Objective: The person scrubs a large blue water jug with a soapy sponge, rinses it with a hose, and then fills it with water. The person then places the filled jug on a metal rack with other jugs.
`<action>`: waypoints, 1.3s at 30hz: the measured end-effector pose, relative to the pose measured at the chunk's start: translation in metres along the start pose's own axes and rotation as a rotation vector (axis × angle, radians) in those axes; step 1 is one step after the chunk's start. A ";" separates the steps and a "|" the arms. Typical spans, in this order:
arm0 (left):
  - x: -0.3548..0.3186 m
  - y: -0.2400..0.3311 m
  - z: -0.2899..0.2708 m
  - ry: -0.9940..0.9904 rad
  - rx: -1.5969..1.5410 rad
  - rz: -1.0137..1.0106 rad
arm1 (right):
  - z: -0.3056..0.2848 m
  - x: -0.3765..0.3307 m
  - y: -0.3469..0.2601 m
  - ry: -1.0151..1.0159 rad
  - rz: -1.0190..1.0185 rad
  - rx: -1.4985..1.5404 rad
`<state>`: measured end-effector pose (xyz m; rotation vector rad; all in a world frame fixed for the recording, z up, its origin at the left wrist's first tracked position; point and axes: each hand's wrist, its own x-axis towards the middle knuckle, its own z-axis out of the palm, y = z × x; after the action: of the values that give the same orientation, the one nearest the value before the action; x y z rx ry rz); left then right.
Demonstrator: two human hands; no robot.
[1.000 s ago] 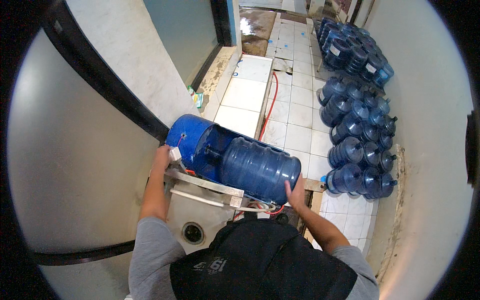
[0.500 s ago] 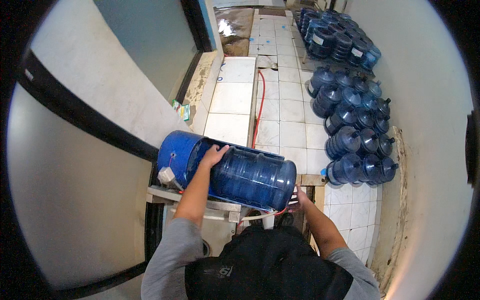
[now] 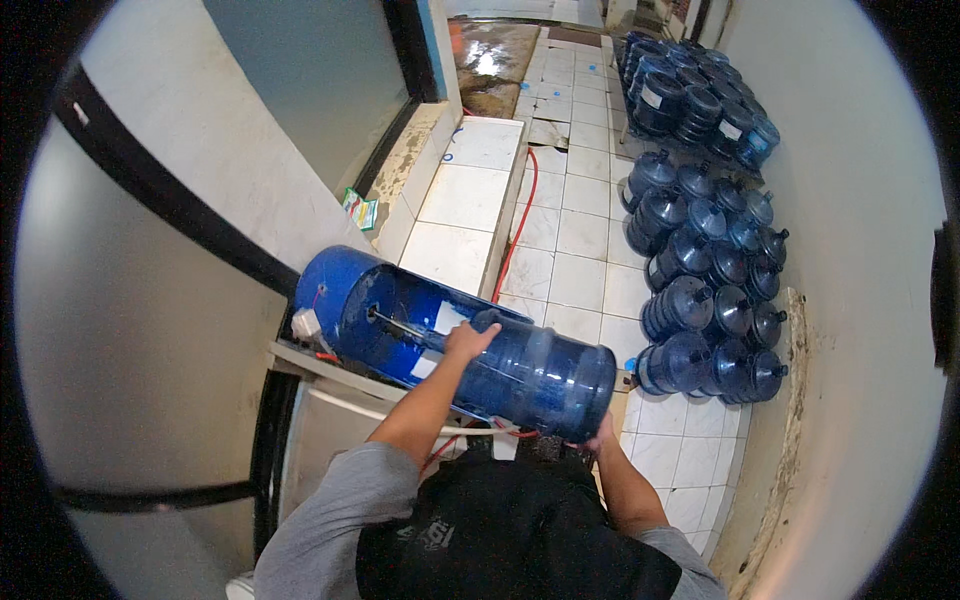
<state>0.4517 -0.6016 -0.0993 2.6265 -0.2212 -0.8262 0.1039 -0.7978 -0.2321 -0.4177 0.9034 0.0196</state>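
Head view: left hand (image 3: 468, 340) flat atop water jug (image 3: 535, 372); right hand (image 3: 598, 437) seemingly cups its base.

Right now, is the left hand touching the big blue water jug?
Touching. The head view shows the left hand lying flat on top of the big blue water jug, no gap visible.

Hidden and cut-off parts

The jug's (image 3: 530, 375) neck sits out of sight inside the blue drum (image 3: 345, 300). The right hand (image 3: 598, 436) is mostly hidden under the jug's base. The far jugs (image 3: 680, 75) blur together near the top edge, too small to count.
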 end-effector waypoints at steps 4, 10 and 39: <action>-0.052 0.063 0.059 0.030 -0.013 -0.020 | -0.069 -0.044 -0.048 -0.012 -0.047 0.073; -0.132 0.098 0.129 0.071 -0.412 0.018 | -0.122 -0.134 -0.131 0.118 -0.357 -0.167; -0.471 -0.211 0.248 0.682 -2.283 0.083 | 0.166 -0.362 0.044 -0.741 -0.715 -1.072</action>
<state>-0.0678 -0.3626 -0.1265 0.5185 0.5165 0.1552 -0.0046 -0.6406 0.1200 -1.5919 -0.1055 -0.0004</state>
